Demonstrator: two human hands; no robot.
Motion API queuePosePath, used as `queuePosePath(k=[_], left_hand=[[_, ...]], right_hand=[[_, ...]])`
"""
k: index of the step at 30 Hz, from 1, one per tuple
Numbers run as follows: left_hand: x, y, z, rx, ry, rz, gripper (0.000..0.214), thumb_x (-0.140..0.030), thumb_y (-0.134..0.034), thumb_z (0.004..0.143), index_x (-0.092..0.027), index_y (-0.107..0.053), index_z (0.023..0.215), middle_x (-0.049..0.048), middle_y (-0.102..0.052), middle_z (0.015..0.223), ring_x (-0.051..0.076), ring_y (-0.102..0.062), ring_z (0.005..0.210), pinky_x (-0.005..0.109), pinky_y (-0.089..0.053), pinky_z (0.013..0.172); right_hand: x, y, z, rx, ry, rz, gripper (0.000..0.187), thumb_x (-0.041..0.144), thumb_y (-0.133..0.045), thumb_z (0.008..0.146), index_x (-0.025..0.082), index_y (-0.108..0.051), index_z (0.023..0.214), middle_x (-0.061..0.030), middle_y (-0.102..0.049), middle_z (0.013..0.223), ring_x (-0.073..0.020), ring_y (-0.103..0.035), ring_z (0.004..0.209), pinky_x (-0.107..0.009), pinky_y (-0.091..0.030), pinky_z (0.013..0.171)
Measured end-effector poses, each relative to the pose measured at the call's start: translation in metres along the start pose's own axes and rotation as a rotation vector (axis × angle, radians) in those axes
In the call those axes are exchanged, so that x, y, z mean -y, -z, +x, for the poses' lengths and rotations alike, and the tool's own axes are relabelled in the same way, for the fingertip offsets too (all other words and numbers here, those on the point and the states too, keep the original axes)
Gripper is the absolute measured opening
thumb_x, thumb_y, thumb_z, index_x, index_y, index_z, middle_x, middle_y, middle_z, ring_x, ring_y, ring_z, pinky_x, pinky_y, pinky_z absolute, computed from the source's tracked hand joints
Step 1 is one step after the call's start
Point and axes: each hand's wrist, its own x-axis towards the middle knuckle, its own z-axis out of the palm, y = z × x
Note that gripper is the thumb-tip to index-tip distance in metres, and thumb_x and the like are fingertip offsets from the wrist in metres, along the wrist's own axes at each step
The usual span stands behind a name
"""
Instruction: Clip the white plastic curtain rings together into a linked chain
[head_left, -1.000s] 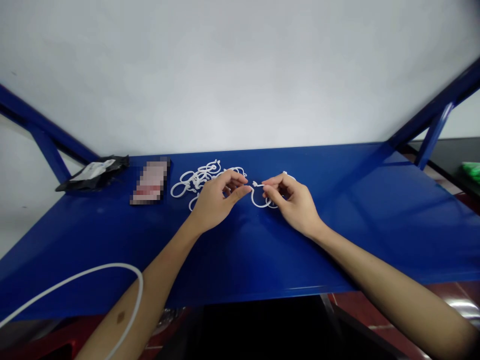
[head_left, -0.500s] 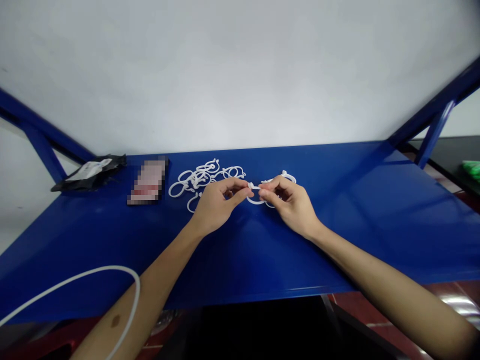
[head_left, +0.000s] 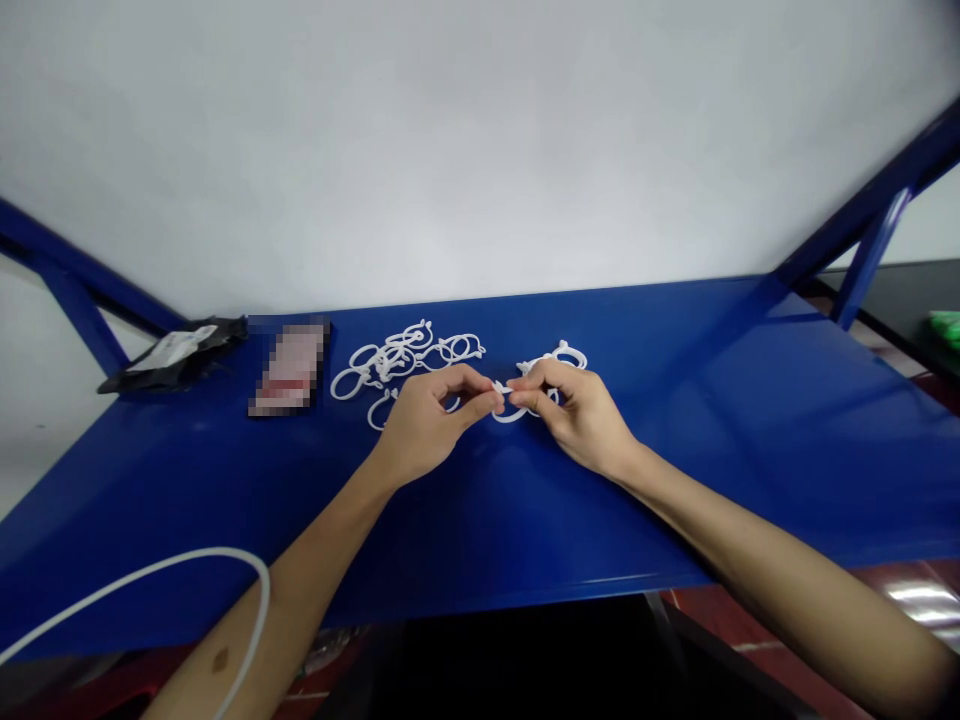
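Observation:
Between the fingertips of my left hand [head_left: 435, 420] and my right hand [head_left: 574, 410], I pinch a white plastic curtain ring [head_left: 502, 388]. Both hands are closed, and only a small part of the ring shows in the narrow gap. Just below the gap, a white arc [head_left: 510, 417] is visible; I cannot tell whether it belongs to the held ring. A pile of similar white rings [head_left: 401, 355] lies beyond and left of my left hand. More white rings [head_left: 571, 354] lie behind my right hand, partly covered by it.
A black package with a white label [head_left: 176, 350] and a pixelated flat object [head_left: 291, 370] lie on the blue table [head_left: 510, 520] at the left. A white cable [head_left: 187, 555] loops over my left forearm. Blue metal struts [head_left: 870, 255] and a white wall [head_left: 480, 150] stand behind.
My fingertips have come closer together, and less of the held ring shows between them. The view has shifted slightly; the ring piles look unchanged.

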Motion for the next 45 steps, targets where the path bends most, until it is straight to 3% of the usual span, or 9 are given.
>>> queuePosePath(k=[8, 14, 19, 22, 26, 30, 33, 39, 45], left_hand=[[-0.007, 0.004, 0.006, 0.076, -0.015, 0.165, 0.012, -0.034, -0.065, 0.089, -0.023, -0.072, 0.088, -0.0017, -0.076, 0.083, 0.014, -0.065, 0.074, 0.027, -0.049, 0.07], [0.004, 0.028, 0.015, -0.077, -0.139, 0.659, 0.024, -0.022, -0.048, 0.096, -0.022, -0.071, 0.1, 0.0032, -0.075, 0.096, 0.021, -0.061, 0.093, 0.037, -0.047, 0.085], [0.012, 0.031, 0.013, 0.128, -0.066, 0.945, 0.018, -0.035, -0.063, 0.088, -0.021, -0.071, 0.08, 0.0059, -0.068, 0.086, 0.027, -0.056, 0.094, 0.043, -0.045, 0.087], [0.016, 0.023, 0.012, 0.148, -0.107, 0.949, 0.015, -0.029, -0.065, 0.086, -0.021, -0.07, 0.074, 0.0049, -0.065, 0.079, 0.025, -0.056, 0.088, 0.042, -0.044, 0.086], [0.011, 0.007, 0.012, 0.009, -0.178, 0.746, 0.018, -0.026, -0.066, 0.085, -0.021, -0.062, 0.068, 0.0016, -0.061, 0.071, 0.021, -0.054, 0.077, 0.04, -0.044, 0.082], [-0.002, -0.008, 0.008, -0.178, -0.158, 0.451, 0.015, -0.025, -0.066, 0.086, -0.021, -0.062, 0.072, -0.0014, -0.06, 0.069, 0.017, -0.054, 0.072, 0.033, -0.045, 0.075], [-0.008, -0.016, 0.003, -0.179, -0.057, 0.247, 0.015, -0.028, -0.065, 0.088, -0.021, -0.064, 0.074, -0.0017, -0.063, 0.071, 0.014, -0.055, 0.068, 0.029, -0.045, 0.068], [-0.012, -0.019, -0.002, -0.121, -0.072, 0.165, 0.014, -0.027, -0.06, 0.092, -0.022, -0.069, 0.082, -0.0009, -0.068, 0.083, 0.013, -0.058, 0.074, 0.028, -0.047, 0.071], [-0.01, -0.011, 0.002, -0.263, -0.097, 0.103, 0.01, -0.031, -0.064, 0.091, -0.023, -0.063, 0.097, -0.0021, -0.062, 0.079, 0.013, -0.057, 0.072, 0.027, -0.048, 0.071]], right_hand=[[-0.003, 0.001, 0.003, -0.029, 0.169, -0.238, 0.01, 0.022, -0.06, 0.097, 0.021, -0.064, 0.088, -0.0032, -0.074, 0.09, -0.0172, -0.067, 0.083, -0.031, -0.051, 0.076], [-0.023, 0.017, 0.013, -0.093, 0.139, -0.587, 0.016, 0.027, -0.056, 0.099, 0.019, -0.07, 0.096, -0.0077, -0.073, 0.093, -0.0215, -0.059, 0.084, -0.036, -0.049, 0.078], [-0.036, 0.032, 0.014, -0.013, 0.051, -0.897, 0.025, 0.025, -0.052, 0.099, 0.016, -0.075, 0.105, -0.0129, -0.071, 0.093, -0.0269, -0.052, 0.086, -0.041, -0.047, 0.074], [-0.036, 0.031, 0.014, -0.057, 0.066, -0.951, 0.026, 0.025, -0.053, 0.098, 0.016, -0.073, 0.111, -0.0149, -0.07, 0.095, -0.0288, -0.051, 0.089, -0.043, -0.048, 0.075], [-0.023, 0.023, 0.012, -0.124, 0.111, -0.792, 0.025, 0.031, -0.052, 0.1, 0.017, -0.072, 0.105, -0.0125, -0.07, 0.094, -0.0272, -0.053, 0.089, -0.044, -0.048, 0.08], [-0.005, 0.008, 0.004, 0.011, 0.141, -0.526, 0.029, 0.043, -0.061, 0.096, 0.02, -0.066, 0.113, -0.008, -0.071, 0.095, -0.0246, -0.059, 0.09, -0.042, -0.05, 0.084], [-0.001, -0.004, -0.003, 0.064, 0.145, -0.425, 0.04, 0.046, -0.069, 0.09, 0.02, -0.06, 0.119, -0.0075, -0.071, 0.099, -0.0236, -0.063, 0.092, -0.04, -0.051, 0.083], [-0.004, -0.011, -0.004, -0.006, 0.035, -0.208, 0.022, 0.028, -0.06, 0.095, 0.022, -0.058, 0.116, -0.0028, -0.07, 0.091, -0.0151, -0.066, 0.077, -0.03, -0.054, 0.072], [-0.001, -0.005, 0.001, -0.096, -0.09, -0.038, 0.024, 0.03, -0.06, 0.095, 0.023, -0.065, 0.118, 0.0002, -0.065, 0.08, -0.0125, -0.063, 0.069, -0.027, -0.051, 0.064]])
